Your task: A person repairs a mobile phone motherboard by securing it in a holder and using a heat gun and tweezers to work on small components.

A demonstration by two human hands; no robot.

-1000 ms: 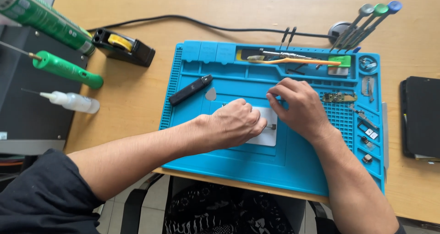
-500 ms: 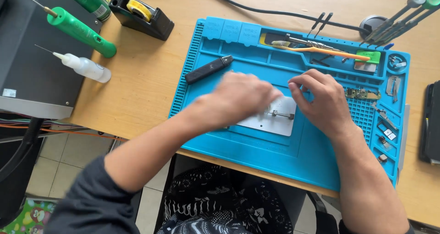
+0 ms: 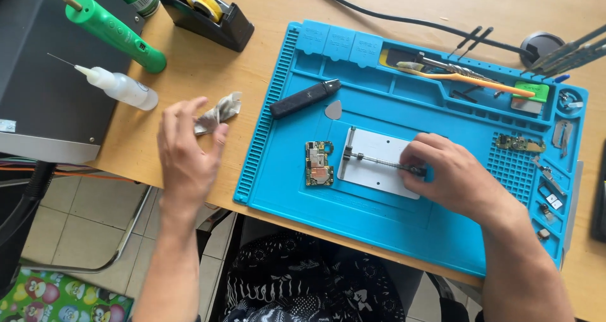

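left hand (image 3: 186,148) fingers spread by crumpled tissue (image 3: 218,114); right hand (image 3: 451,177) fingers grip jig knob (image 3: 418,169).

Blue mat (image 3: 391,215): matt rubbery surface, ribbed edges. Holder plate (image 3: 379,164) under right hand (image 3: 451,177): brushed bare metal, dull sheen. Circuit board (image 3: 319,163): small metal shields (slightly shiny). Crumpled foil wrapper (image 3: 218,114) by left hand (image 3: 186,155): silvery, creased. Desk (image 3: 208,76): smooth light wood. Green pen tool (image 3: 120,32): glossy plastic.
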